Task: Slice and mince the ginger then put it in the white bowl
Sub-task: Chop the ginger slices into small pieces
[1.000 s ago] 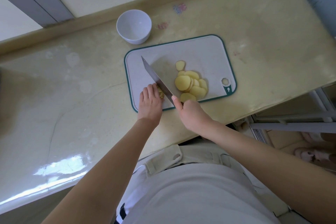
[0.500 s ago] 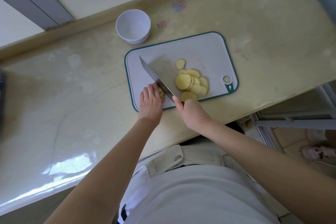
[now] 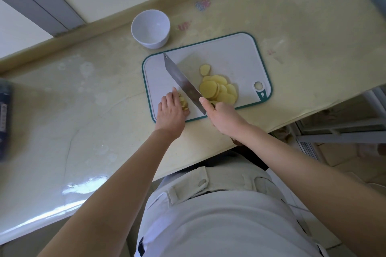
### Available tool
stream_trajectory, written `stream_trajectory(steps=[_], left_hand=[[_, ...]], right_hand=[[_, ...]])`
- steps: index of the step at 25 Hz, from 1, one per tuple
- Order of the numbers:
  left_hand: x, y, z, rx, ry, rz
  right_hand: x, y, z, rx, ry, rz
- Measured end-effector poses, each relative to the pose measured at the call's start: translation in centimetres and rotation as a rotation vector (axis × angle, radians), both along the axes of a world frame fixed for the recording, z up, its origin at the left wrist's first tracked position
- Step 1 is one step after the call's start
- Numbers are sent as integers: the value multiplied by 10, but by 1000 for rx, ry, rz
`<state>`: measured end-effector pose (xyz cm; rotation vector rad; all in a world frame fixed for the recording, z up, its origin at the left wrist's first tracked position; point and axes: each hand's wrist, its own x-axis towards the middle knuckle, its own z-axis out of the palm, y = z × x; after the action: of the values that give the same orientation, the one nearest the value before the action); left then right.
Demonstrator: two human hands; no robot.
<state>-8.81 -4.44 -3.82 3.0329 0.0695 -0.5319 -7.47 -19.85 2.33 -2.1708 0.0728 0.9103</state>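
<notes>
A white cutting board [image 3: 234, 54] with a green rim lies on the counter. Several pale yellow ginger slices [image 3: 217, 89] are piled on its right half. My left hand [image 3: 170, 110] presses down a small stub of ginger [image 3: 183, 102] near the board's front left, its cut end fanned into thin slices. My right hand [image 3: 223, 117] grips the handle of a cleaver [image 3: 181, 81], forefinger along the blade's spine. The blade sits just right of the stub, tip pointing away from me. The white bowl [image 3: 150, 28] stands behind the board's left corner with nothing in it.
The yellowish counter [image 3: 83, 100] has a raised back ledge behind the bowl. A dark blue object [image 3: 4, 121] sits at the far left edge. A metal rack [image 3: 344, 131] and floor lie below the counter's right end.
The cleaver blade has shifted slightly right, away from the stub, and thin slices now show beside my left fingers. The slice pile has not moved.
</notes>
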Motion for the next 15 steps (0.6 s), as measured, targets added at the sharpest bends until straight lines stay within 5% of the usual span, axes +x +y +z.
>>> stream_trajectory(steps=[6,15], left_hand=[[1,3,4,-191,-23,91],[-12,-1,-8,-159,-115,122]], right_hand=[[-10,-2,10,-56,-42,-7],[-14,0,16,-147,-42,119]])
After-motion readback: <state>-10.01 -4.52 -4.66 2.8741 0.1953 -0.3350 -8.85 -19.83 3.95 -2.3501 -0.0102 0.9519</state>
